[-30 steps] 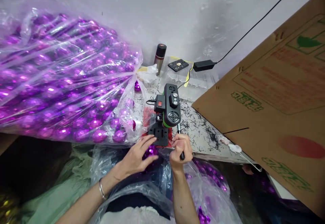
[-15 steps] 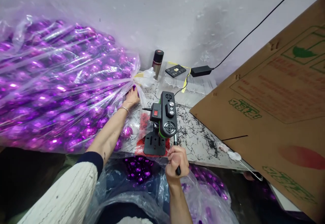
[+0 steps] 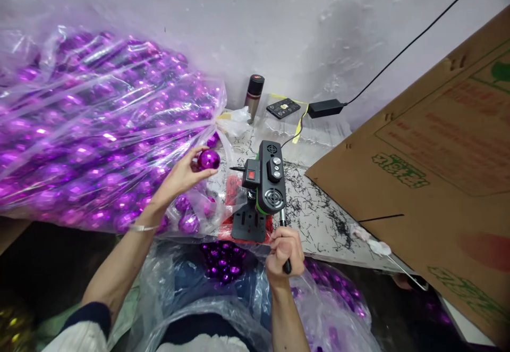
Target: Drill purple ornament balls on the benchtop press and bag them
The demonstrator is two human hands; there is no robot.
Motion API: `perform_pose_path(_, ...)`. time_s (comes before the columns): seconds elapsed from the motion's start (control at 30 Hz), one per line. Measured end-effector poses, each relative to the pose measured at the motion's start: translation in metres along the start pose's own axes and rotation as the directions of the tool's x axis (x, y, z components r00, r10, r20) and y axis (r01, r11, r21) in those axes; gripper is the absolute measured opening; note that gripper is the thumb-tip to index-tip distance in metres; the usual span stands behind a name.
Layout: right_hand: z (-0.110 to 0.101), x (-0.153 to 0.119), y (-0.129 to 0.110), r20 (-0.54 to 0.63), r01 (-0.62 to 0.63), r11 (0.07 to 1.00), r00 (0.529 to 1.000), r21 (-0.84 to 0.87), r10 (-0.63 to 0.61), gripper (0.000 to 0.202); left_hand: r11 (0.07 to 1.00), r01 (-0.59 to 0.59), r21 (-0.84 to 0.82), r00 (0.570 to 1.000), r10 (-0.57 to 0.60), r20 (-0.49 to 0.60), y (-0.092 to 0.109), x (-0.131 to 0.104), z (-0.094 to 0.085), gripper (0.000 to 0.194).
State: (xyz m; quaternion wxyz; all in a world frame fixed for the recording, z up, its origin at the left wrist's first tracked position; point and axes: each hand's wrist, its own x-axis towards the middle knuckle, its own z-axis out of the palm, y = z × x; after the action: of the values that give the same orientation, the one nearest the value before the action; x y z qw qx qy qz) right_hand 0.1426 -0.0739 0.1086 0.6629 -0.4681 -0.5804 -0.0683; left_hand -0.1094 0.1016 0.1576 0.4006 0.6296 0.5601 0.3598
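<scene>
My left hand [image 3: 185, 171] is closed on a shiny purple bauble [image 3: 208, 159], pinched between thumb and fingers beside the mouth of a clear plastic bag [image 3: 223, 123]. Just right of it stands a small black machine [image 3: 272, 176] with a red switch and a thin dark tip pointing left towards the bauble. A gap shows between tip and bauble. My right hand [image 3: 285, 253] is wrapped round the black-gripped lever [image 3: 287, 267] at the machine's front. Several loose baubles [image 3: 188, 223] lie below my left hand, under plastic film.
A large bag of purple baubles [image 3: 99, 139] fills the left. Behind the machine are a bottle [image 3: 254, 97], a black phone-like panel [image 3: 283, 108] and a power adapter [image 3: 325, 108]. A cardboard box [image 3: 438, 155] stands at right. Black bits [image 3: 314, 214] litter the table. More baubles [image 3: 223, 262] lie below its edge.
My left hand has come out from the bag's mouth, back towards me, and now shows a purple bauble in its fingers. My right hand stays on the lever. The view has shifted slightly.
</scene>
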Motion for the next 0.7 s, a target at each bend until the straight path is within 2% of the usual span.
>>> perform_pose_path(0.03, 0.001, 0.001, 0.0, -0.007, 0.002, 1.0, 1.0, 0.0, -0.002, 0.039, 0.996, 0.008, -0.094, 1.0, -0.008, 0.007, 0.003, -0.024, 0.001, 0.091)
perform_pose_path(0.1, 0.001, 0.004, -0.002, -0.017, 0.007, 1.0, 1.0, 0.001, -0.007, 0.04, 0.945, 0.026, -0.325, 0.999, -0.017, 0.03, 0.004, -0.067, 0.014, 0.092)
perform_pose_path(0.17, 0.001, 0.008, -0.005, -0.021, 0.004, 1.0, 1.0, 0.001, -0.004, 0.041, 0.822, 0.105, -0.56, 0.994, -0.065, 0.09, -0.001, -0.102, 0.039, 0.085)
perform_pose_path(0.27, 0.0, 0.016, -0.01, -0.016, -0.02, 1.0, 1.0, -0.008, 0.02, 0.041, 0.623, 0.306, -0.72, 0.951, -0.168, 0.258, -0.02, -0.133, 0.085, 0.072)
perform_pose_path(0.33, 0.0, 0.023, -0.013, -0.023, -0.026, 1.0, 0.999, -0.014, 0.026, 0.041, 0.583, 0.38, -0.718, 0.925, -0.223, 0.308, -0.034, -0.139, 0.111, 0.068)
perform_pose_path(0.4, 0.001, 0.03, -0.016, -0.03, -0.018, 1.0, 0.999, -0.011, 0.018, 0.041, 0.631, 0.361, -0.687, 0.932, -0.257, 0.254, -0.046, -0.135, 0.129, 0.07)
perform_pose_path(0.47, 0.002, 0.036, -0.019, -0.033, -0.014, 1.0, 0.999, -0.005, 0.014, 0.041, 0.721, 0.283, -0.633, 0.958, -0.241, 0.153, -0.054, -0.126, 0.142, 0.074)
perform_pose_path(0.57, 0.003, 0.041, -0.021, -0.032, -0.011, 1.0, 0.999, -0.004, 0.011, 0.042, 0.836, 0.154, -0.526, 0.986, -0.163, 0.029, -0.064, -0.112, 0.153, 0.076)
perform_pose_path(0.7, 0.002, 0.042, -0.023, -0.015, -0.012, 1.0, 1.0, -0.01, 0.012, 0.042, 0.955, 0.027, -0.296, 0.995, -0.053, -0.08, -0.075, -0.102, 0.165, 0.065)
